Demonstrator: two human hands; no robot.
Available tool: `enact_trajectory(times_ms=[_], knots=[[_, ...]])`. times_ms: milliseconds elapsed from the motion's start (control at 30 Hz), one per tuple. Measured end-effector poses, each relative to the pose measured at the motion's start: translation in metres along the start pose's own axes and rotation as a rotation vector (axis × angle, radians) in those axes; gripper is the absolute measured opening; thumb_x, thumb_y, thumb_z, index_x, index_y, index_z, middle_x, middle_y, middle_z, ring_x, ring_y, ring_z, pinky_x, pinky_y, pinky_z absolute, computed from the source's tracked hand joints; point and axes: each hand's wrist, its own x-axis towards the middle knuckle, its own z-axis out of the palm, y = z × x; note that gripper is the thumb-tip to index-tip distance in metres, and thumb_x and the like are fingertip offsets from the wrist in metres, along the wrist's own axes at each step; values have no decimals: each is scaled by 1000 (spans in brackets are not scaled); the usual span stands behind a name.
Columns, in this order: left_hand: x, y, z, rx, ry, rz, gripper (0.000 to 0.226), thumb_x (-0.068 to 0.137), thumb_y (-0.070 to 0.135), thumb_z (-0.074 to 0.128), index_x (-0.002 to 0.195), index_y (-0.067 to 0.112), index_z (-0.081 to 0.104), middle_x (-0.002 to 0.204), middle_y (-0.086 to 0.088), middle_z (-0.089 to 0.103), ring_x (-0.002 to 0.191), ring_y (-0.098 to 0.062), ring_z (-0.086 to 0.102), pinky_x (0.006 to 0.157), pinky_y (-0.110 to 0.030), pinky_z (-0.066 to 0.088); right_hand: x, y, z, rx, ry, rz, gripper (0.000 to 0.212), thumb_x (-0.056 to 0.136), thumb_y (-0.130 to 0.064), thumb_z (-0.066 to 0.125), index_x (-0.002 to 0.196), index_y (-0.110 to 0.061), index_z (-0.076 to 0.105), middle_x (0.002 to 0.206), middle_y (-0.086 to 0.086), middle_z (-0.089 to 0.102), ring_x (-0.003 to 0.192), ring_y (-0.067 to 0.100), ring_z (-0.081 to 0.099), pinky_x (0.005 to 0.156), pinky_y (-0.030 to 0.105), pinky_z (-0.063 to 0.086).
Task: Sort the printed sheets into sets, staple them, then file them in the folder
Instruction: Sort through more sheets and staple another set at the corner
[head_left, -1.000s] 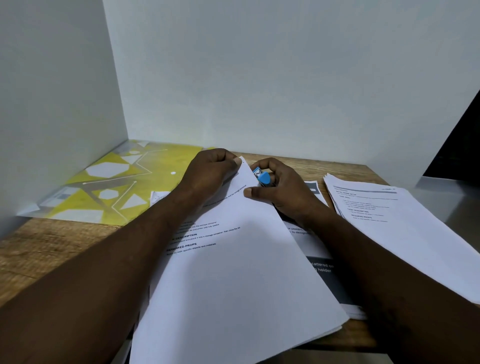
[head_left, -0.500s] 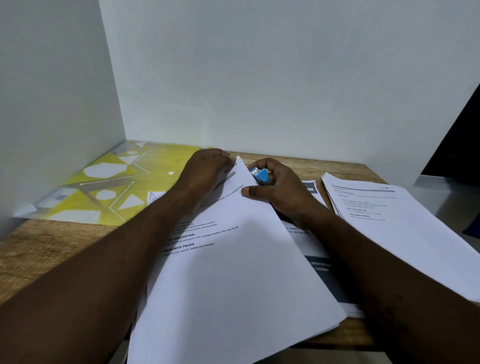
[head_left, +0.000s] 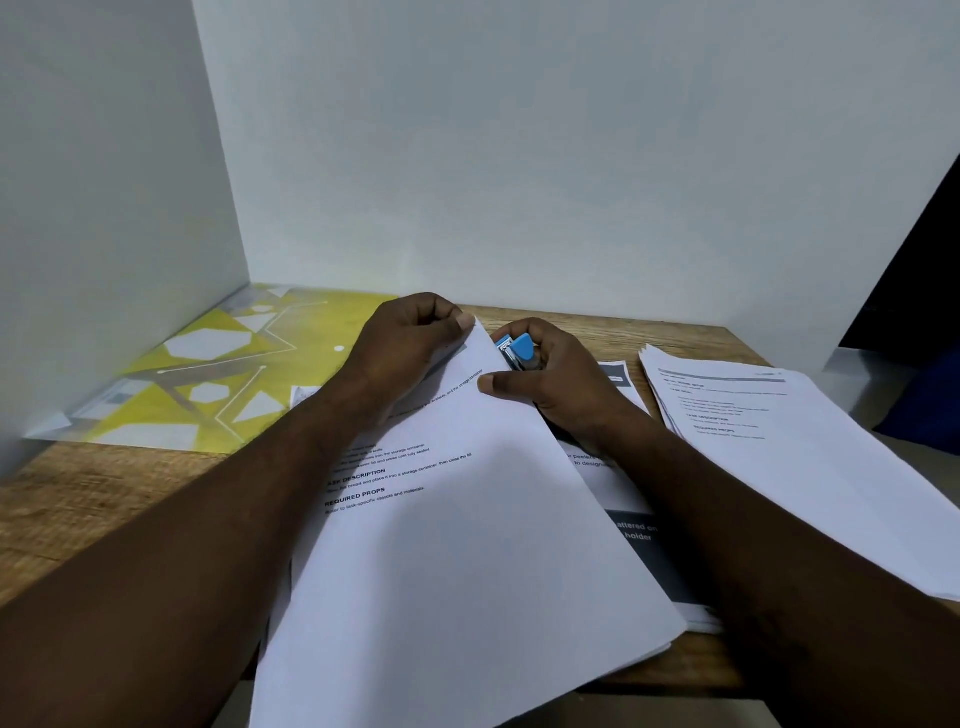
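My left hand (head_left: 410, 345): pinches the top corner of the sheet set (head_left: 467, 545).
My right hand (head_left: 569, 387): curls around the blue stapler (head_left: 521, 352) at that corner.

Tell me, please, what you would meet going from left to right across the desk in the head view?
Yellow folder → left hand, pinching the corner of the sheet set → right hand, gripping the blue stapler → loose stack of printed sheets.
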Motion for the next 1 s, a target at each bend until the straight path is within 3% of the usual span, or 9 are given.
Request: enact_trajectory(times_ms=[300,467,600,733,867,1000], knots=[[0,0,0,31,-17,8,22,86,38,67,73,20,66,71,3,59,71,-15,49,75,-34,41,2,1,1,10,-23,-1,45,76,-11,94,112,-19,68,101,10,79,86,27,76,88,57,64],[0,0,-1,23,-15,16,21,86,39,69,76,20,69,72,5,63,70,-14,52,75,-34,44,1,1,0,19,-22,-8,45,76,-12,94,113,-20,68,103,12,78,90,33,77,88,57,63],[0,-1,-1,1,-30,-3,22,85,40,71,78,19,72,75,6,67,73,-12,58,80,-35,48,-1,-1,0,28,-19,-6,45,77,-8,92,115,-17,68,103,13,78,86,29,76,88,56,63],[3,-3,-6,13,-33,-35,21,81,40,75,75,20,73,79,5,71,78,-14,62,87,-38,51,1,1,-3,10,-8,-18,47,75,-14,94,114,-20,69,104,10,78,93,33,76,88,56,63],[3,-7,-9,87,-16,-58,19,84,35,77,78,17,75,76,5,72,74,-14,61,83,-36,51,1,2,-4,9,-26,-12,48,73,-16,95,113,-20,69,103,8,78,86,24,75,87,57,64],[4,-6,-9,116,22,-48,20,90,27,79,78,12,74,72,4,68,68,-14,57,76,-33,48,2,2,-2,70,10,-7,55,65,-36,96,111,-19,70,96,3,78,83,27,72,83,50,63]])
